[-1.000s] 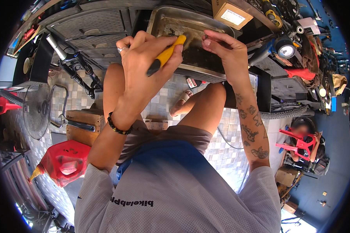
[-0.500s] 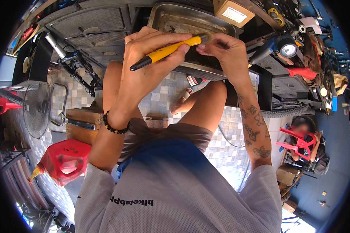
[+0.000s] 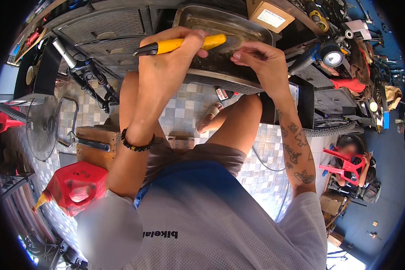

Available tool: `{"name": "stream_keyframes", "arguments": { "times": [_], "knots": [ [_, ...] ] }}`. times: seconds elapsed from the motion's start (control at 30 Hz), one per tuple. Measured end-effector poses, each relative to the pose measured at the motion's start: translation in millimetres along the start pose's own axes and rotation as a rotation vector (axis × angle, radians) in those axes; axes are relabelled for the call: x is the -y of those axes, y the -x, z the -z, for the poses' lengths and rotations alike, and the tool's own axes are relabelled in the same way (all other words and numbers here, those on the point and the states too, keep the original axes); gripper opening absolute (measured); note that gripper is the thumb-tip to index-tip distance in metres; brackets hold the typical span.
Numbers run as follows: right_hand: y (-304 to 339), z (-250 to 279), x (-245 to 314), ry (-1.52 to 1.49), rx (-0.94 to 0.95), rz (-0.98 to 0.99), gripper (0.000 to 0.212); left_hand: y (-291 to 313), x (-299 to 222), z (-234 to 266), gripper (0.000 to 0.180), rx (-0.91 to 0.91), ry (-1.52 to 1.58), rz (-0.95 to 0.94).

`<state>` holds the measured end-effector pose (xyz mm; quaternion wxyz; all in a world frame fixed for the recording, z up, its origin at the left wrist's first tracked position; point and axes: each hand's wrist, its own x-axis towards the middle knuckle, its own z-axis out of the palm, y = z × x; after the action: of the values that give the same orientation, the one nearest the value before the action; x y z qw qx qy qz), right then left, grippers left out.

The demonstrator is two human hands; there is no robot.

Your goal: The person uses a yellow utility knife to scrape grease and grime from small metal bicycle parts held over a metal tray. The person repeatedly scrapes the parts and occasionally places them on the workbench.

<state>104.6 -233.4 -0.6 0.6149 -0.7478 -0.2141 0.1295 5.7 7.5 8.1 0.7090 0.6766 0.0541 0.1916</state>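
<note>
My left hand [image 3: 168,67] is closed around a yellow-handled brush [image 3: 171,46] with a black end. The black end points left, and the brush's head reaches right over a metal tray [image 3: 225,77]. Its bristles are blurred against the dirty bottom of the tray. My right hand [image 3: 267,65] hovers above the tray's right part, thumb and fingertips pinched together. Whatever sits in that pinch is too small to make out. A short gap separates the brush from my right fingers.
A cardboard box [image 3: 270,15] stands behind the tray, with a work lamp [image 3: 333,56] to its right. At left are a bicycle fork [image 3: 83,74], a fan [image 3: 42,128], a wooden box [image 3: 92,153] and a red jug [image 3: 78,186]. A person [image 3: 369,166] sits at far right beside a red stool [image 3: 353,168].
My left hand has drawn the brush left, away from my right fingers, and the handle lies more level. My right hand has stayed nearly in place over the tray.
</note>
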Motion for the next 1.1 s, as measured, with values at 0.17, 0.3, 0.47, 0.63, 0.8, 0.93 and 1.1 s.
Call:
{"name": "stream_keyframes", "arguments": {
  "times": [0.17,0.3,0.47,0.63,0.8,0.93,1.1],
  "knots": [
    [2.0,-6.9,3.3,-0.035,-0.064,-0.038,0.022,3.3,2.5,-2.5,0.024,-0.039,-0.091,-0.013],
    [0.2,-12.7,5.8,-0.027,-0.043,-0.073,0.021,2.0,8.0,-0.7,0.023,-0.006,0.106,-0.023],
    [-0.6,-15.8,5.8,-0.031,-0.062,-0.072,0.019,-0.1,8.1,-0.6,0.020,-0.080,-0.107,-0.103],
    [0.0,-15.1,3.1,-0.067,-0.074,-0.132,0.017,0.8,11.0,-0.3,0.016,-0.100,-0.339,-0.203],
    [-1.7,-12.8,0.1,-0.018,-0.080,-0.104,0.018,3.0,19.6,3.8,0.012,-0.064,-0.318,-0.181],
    [-2.2,-18.0,2.0,0.397,-0.201,0.025,0.025,0.5,20.9,10.3,0.011,-0.110,-0.651,-0.461],
    [4.7,-34.1,9.6,0.575,-0.234,0.230,0.041,0.0,16.8,4.0,0.013,-0.100,-0.377,-0.346]
  ]
}}
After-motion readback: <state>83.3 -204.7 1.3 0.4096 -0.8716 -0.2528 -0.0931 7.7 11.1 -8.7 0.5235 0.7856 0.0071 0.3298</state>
